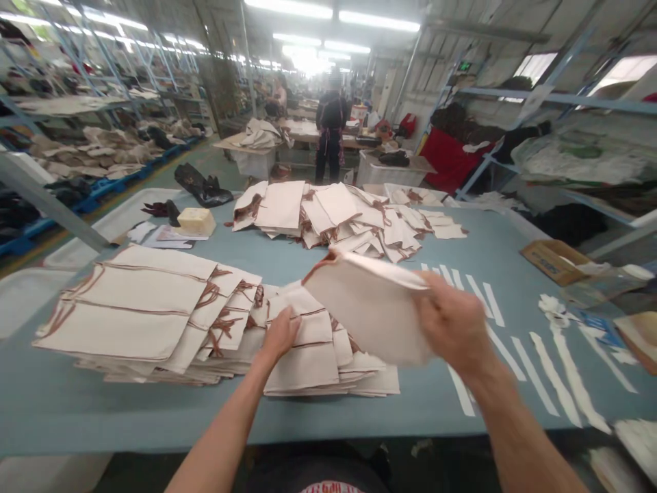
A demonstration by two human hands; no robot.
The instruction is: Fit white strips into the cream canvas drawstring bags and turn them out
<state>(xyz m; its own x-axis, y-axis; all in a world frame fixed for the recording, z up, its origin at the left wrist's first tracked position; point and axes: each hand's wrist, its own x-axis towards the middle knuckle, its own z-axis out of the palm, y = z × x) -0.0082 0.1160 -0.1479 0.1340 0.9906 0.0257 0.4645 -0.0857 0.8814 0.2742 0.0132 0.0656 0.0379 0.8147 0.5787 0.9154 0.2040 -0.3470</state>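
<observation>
My right hand (454, 322) grips one end of a cream cloth pouch (367, 305) with a brown-trimmed edge. The pouch is lifted above the table, tilted and slightly blurred. My left hand (282, 333) is closed at the left edge of a cream drawstring pouch (308, 335) on top of the nearer middle pile; some of its fingertips are hidden. To the left lies a larger overlapping stack of the same pouches (138, 308), with brown cords sticking out along its right side.
Behind is a loose heap of pouches (328, 212) on the blue-green table (215, 424). White strips (534, 373) lie at right, near a cardboard box (557, 259). A yellowish block (196, 222) and a black bag (202, 185) sit back left. A person (331, 123) stands farther off.
</observation>
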